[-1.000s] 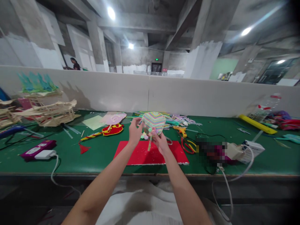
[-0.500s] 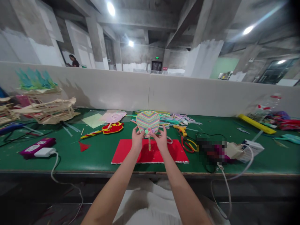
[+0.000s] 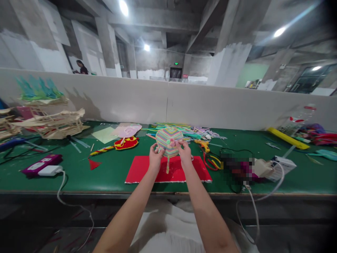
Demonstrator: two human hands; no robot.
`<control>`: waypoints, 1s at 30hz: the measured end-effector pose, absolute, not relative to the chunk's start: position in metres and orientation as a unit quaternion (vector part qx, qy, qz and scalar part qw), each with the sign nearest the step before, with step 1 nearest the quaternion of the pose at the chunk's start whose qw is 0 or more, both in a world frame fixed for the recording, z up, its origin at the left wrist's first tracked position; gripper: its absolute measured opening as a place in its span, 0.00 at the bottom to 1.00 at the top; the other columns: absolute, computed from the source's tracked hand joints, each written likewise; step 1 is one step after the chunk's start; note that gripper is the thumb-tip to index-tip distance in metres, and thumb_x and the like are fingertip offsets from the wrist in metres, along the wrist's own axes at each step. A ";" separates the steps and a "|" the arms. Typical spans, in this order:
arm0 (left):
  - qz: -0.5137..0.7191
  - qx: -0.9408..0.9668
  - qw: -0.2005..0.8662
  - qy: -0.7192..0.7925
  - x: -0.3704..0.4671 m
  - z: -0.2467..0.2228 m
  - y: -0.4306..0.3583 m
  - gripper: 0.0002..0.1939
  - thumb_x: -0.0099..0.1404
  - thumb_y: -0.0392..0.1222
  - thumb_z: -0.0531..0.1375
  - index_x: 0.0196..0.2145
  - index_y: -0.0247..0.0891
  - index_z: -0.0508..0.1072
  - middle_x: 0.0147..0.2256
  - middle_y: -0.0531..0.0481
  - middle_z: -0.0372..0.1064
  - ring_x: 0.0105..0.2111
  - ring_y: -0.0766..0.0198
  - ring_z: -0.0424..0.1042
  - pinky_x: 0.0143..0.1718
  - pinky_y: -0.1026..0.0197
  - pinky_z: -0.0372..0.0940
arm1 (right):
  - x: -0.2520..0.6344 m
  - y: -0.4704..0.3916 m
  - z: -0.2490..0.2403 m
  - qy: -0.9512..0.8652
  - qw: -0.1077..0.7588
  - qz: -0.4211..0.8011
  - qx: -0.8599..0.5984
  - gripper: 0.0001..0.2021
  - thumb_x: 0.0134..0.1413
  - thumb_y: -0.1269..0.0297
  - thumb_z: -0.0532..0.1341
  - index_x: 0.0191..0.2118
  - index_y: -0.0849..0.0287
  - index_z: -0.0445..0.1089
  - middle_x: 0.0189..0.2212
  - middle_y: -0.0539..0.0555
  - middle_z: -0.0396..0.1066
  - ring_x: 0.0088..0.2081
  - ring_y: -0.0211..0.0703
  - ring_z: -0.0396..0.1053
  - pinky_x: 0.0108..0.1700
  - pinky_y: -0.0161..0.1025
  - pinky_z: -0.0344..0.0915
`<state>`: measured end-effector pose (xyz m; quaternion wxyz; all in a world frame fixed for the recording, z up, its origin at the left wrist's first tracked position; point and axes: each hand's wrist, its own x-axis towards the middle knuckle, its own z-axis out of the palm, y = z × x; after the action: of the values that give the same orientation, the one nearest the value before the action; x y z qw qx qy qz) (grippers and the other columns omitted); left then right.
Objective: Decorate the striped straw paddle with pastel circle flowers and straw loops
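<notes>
A pastel-striped craft hand fan, with a thin handle pointing down, is held up in front of me over the red board. My left hand grips the fan's lower left edge. On the other side, my right hand pinches at its right side, fingertips close to a small pink ornament. Beside that ornament, near the middle of the fan's face, is a small green one. Whether my right fingers hold the pink ornament or only the fan's edge cannot be made out.
Pipe cleaners lie behind the fan. A red-and-yellow fan is to the left. On the right are a yellow glue gun, scissors and a bottle. A wooden stick model stands far left.
The fan has shifted slightly right and tilted. Its pink and green ornaments now appear higher on its face. My right hand has moved a little right.
</notes>
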<state>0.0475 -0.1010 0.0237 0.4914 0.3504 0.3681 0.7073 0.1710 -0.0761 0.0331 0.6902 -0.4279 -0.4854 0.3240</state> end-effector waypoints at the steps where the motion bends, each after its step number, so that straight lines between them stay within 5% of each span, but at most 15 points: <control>1: 0.705 0.355 0.493 0.367 0.049 0.023 -0.103 0.30 0.44 0.40 0.65 0.44 0.41 0.58 0.40 0.47 0.71 0.36 0.63 0.73 0.31 0.65 0.66 | 0.171 -0.075 0.038 -0.482 0.690 0.312 -0.440 0.11 0.41 0.55 0.62 0.26 0.57 0.71 0.38 0.53 0.67 0.48 0.44 0.59 0.53 0.41 0.53; 20: 0.718 0.303 0.539 0.320 0.066 0.020 -0.111 0.30 0.42 0.36 0.66 0.43 0.40 0.60 0.38 0.48 0.70 0.31 0.66 0.71 0.31 0.65 0.65 | 0.162 -0.086 0.044 -0.453 0.727 0.224 -0.464 0.17 0.45 0.50 0.58 0.29 0.62 0.66 0.24 0.49 0.64 0.26 0.34 0.59 0.29 0.32 0.57; 27: 0.718 0.303 0.530 0.334 0.063 0.019 -0.114 0.29 0.42 0.36 0.66 0.42 0.39 0.60 0.36 0.48 0.70 0.32 0.65 0.72 0.32 0.63 0.65 | 0.173 -0.089 0.045 -0.446 0.726 0.119 -0.510 0.14 0.44 0.53 0.60 0.28 0.61 0.69 0.43 0.59 0.62 0.46 0.45 0.61 0.45 0.40 0.58; 30: 0.718 0.301 0.532 0.333 0.063 0.020 -0.116 0.29 0.42 0.36 0.66 0.42 0.39 0.60 0.35 0.49 0.70 0.31 0.65 0.71 0.31 0.64 0.65 | 0.179 -0.097 0.051 -0.441 0.745 0.020 -0.500 0.12 0.49 0.56 0.57 0.31 0.60 0.68 0.41 0.59 0.61 0.44 0.45 0.61 0.42 0.41 0.60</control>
<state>0.0631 -0.1157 0.0199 0.5319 0.3012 0.3326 0.7181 0.1785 -0.0974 0.0512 0.7454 -0.4997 -0.4408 0.0199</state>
